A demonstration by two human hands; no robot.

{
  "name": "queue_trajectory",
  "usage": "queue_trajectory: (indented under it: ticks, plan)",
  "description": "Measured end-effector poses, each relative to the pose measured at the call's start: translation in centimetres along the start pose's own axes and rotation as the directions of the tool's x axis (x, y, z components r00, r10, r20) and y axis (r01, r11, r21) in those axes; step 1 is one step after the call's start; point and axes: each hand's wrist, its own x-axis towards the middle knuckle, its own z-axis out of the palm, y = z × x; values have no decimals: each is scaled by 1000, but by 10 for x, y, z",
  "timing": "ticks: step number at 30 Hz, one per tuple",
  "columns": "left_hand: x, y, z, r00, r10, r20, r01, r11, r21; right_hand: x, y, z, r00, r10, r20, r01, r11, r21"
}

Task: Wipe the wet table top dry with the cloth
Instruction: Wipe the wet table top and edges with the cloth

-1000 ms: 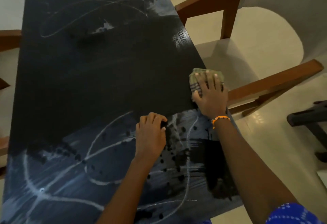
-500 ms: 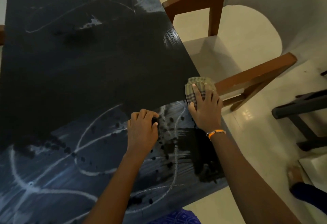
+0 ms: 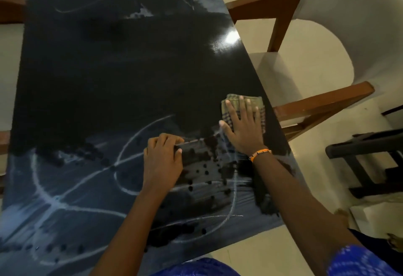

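While my right hand lies flat with fingers spread, it presses the folded checked cloth onto the black table top, close to its right edge. Nothing is gripped; the palm just bears down. My left hand rests beside it on the streaked, droplet-spotted near part, fingers curled into a loose fist, holding nothing I can see. Beyond the right edge stands a wooden chair.
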Motion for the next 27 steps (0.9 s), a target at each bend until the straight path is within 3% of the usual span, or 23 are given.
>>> queue_trajectory:
  ticks: [7,14,16,19,23,25,27]
  plan:
    - [-25,-76,-55,973,-198,-121,194,980,-43,11,-153,13,990,-144,-1,144,988,54]
    - [-64,-172,-112,834,-469,-292,451,883,-128,-2,-314,22,932,-360,43,354,929,112]
    - [-75,-196,-124,793,-527,-304,499,850,-172,-11,-356,29,892,-446,73,440,894,83]
    - [-88,-231,-138,737,-609,-292,565,793,-228,-19,-409,34,765,-637,97,635,771,55]
    - [-91,-263,-146,743,-625,-239,565,778,-276,17,-436,31,584,-800,137,811,583,-46]
    - [-90,-273,-147,762,-606,-229,536,788,-301,49,-448,26,574,-804,158,819,564,-108]
    - [-88,-278,-147,779,-588,-218,513,797,-318,80,-462,23,623,-768,146,782,607,-141]
